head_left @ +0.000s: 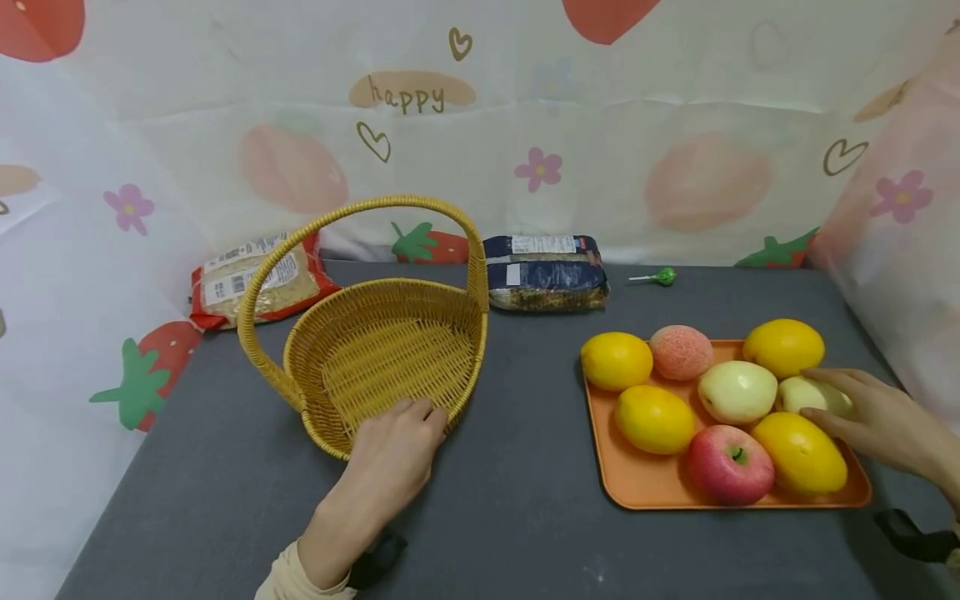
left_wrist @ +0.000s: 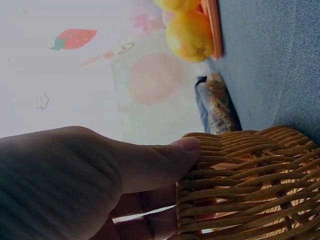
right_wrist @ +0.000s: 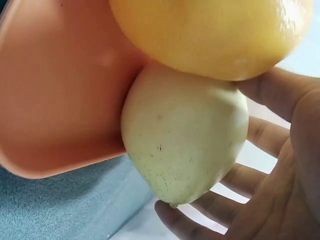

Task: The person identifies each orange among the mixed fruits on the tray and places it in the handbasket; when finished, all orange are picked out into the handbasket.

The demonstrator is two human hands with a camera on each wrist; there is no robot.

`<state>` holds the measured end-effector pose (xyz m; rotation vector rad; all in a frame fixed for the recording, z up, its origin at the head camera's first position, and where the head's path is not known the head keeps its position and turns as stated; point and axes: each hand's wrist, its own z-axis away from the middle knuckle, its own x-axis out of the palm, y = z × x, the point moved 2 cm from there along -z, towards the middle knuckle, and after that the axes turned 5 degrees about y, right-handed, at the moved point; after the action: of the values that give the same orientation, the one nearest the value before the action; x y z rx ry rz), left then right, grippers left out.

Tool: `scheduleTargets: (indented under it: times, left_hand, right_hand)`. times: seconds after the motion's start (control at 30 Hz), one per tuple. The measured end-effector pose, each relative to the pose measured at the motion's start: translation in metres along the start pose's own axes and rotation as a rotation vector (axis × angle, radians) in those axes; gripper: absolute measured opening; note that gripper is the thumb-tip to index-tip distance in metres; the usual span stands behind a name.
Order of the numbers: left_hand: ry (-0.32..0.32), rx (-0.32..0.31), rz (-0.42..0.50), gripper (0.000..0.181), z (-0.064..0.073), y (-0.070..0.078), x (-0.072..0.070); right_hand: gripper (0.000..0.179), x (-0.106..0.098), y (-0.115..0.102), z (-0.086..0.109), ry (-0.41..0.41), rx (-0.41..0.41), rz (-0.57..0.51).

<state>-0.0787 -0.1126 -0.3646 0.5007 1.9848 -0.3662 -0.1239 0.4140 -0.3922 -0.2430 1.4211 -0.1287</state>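
Note:
My left hand (head_left: 397,454) grips the near rim of a yellow wicker basket (head_left: 390,287), which has a tall arched handle. In the left wrist view the thumb (left_wrist: 172,155) lies over the rim, with the fingers on its other side. At the right end of an orange tray (head_left: 645,493), my right hand (head_left: 877,417) holds a pale green pear (right_wrist: 185,135) between thumb and fingers. Its tapered stem end points towards the fingers in the right wrist view. A yellow lemon-like fruit (head_left: 801,452) lies against this pear.
Also on the tray are a red apple (head_left: 730,465), another pale pear (head_left: 737,392), a pink rough-skinned fruit (head_left: 681,352) and several yellow fruits (head_left: 655,419). Behind stand a red-edged bag (head_left: 258,279), a dark blue packet (head_left: 546,273) and a green lollipop (head_left: 664,276), before a printed curtain (head_left: 540,217).

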Motion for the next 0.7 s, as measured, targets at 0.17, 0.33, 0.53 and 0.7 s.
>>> scheduleTargets:
  times: [0.17, 0.33, 0.53, 0.7]
  left_hand:
    - [-0.015, -0.007, -0.002, 0.016, 0.0, -0.002, 0.001]
    - [-0.023, -0.009, -0.001, 0.017, 0.0, -0.002, 0.001]
    - [-0.03, -0.011, -0.005, 0.017, -0.001, -0.001, 0.0]
    - [-0.031, -0.014, -0.007, 0.017, -0.001, 0.0, 0.0]
  right_hand:
    - [0.075, 0.0, 0.002, -0.003, -0.003, 0.007, 0.004]
    - [0.072, -0.005, -0.001, -0.006, 0.005, -0.012, 0.036]
    - [0.057, -0.02, -0.009, -0.016, 0.097, -0.093, 0.097]
    - [0.05, -0.034, -0.016, -0.031, 0.171, -0.158, 0.156]
